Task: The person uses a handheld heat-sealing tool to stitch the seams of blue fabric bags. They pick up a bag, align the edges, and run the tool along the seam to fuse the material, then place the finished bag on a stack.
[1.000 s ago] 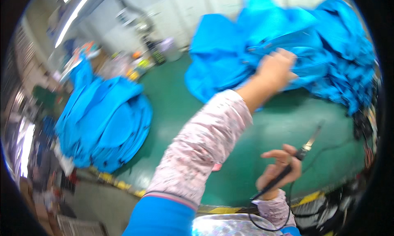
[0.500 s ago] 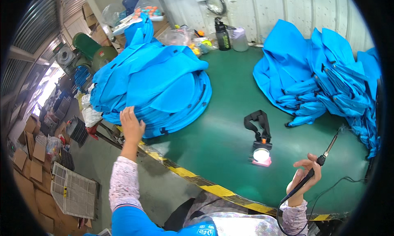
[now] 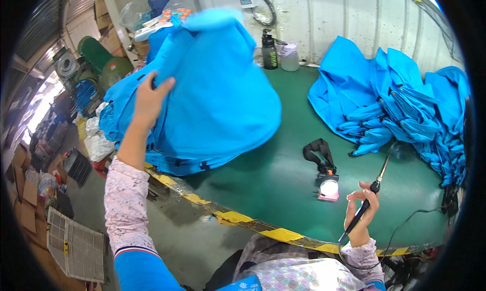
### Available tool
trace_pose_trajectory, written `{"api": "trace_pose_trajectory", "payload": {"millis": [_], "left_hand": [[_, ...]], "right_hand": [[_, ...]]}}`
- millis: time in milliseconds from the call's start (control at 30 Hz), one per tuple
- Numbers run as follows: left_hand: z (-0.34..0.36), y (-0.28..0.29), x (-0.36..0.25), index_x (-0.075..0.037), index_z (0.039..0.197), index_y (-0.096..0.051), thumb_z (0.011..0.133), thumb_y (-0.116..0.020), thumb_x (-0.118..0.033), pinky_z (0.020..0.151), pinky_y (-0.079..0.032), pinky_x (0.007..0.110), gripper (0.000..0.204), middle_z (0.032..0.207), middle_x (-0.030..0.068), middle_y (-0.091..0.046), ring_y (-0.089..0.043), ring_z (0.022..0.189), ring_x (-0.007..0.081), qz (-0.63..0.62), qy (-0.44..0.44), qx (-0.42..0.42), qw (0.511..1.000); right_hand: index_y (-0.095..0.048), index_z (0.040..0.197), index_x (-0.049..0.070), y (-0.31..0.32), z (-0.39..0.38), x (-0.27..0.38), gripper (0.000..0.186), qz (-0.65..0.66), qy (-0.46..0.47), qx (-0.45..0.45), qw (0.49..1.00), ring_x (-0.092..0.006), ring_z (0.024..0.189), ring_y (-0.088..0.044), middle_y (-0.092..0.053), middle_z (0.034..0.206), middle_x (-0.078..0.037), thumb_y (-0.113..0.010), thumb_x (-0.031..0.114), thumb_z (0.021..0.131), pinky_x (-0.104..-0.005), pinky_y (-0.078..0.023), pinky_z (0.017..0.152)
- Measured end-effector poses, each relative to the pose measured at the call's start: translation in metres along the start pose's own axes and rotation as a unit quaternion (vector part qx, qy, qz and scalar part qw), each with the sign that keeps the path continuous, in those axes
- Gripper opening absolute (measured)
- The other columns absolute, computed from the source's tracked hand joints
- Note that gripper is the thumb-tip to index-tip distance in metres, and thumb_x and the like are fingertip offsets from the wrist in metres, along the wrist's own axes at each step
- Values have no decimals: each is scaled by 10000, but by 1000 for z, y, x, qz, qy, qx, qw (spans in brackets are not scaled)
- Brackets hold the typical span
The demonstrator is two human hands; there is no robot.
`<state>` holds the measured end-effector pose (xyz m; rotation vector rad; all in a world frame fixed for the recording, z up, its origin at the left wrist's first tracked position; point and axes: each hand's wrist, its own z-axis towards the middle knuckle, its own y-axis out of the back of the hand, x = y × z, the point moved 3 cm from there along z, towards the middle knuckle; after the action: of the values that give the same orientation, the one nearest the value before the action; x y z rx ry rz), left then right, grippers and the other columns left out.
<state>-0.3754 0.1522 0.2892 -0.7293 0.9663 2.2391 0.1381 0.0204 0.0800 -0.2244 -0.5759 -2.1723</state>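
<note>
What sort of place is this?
Probably a factory workshop: a green worktable edged with striped tape, heaps of blue fabric, and a soldering-iron-like tool in the right hand.

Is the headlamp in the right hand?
No, the headlamp lies on the green table, while the right hand holds a corded tool.

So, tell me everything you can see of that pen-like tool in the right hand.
The pen-like tool has a slim dark handle, a thin metallic-looking shaft and a dark cord at its rear. The right hand holds the handle, tip pointing away from the person, with the green table behind it. Whether it's hot doesn't show.
</note>
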Motion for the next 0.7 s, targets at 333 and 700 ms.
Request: {"api": "trace_pose_trajectory", "payload": {"millis": [333,700], "left_hand": [[-174,-134,-51,8,1426,-395,924,-677,-288,1045,-439,480,647,1430,191,-476,-515,1242,337,-512,240,-75,821],[-344,-254,-41,-36,1372,-461,810,-809,-167,966,-463,372,674,1277,76,-560,-565,1102,204,-503,311,296,750]], "right_hand": [[-140,1505,115,-29,72,22,871,253,-74,-177,948,-425,1275,-500,-259,1545,-241,-705,361,888,-496,-482,982],[-335,1332,87,-22,56,-2,537,56,-16,-202,978,-111,914,-564,-425,1435,-235,-617,-32,891,-215,-489,677]]}}
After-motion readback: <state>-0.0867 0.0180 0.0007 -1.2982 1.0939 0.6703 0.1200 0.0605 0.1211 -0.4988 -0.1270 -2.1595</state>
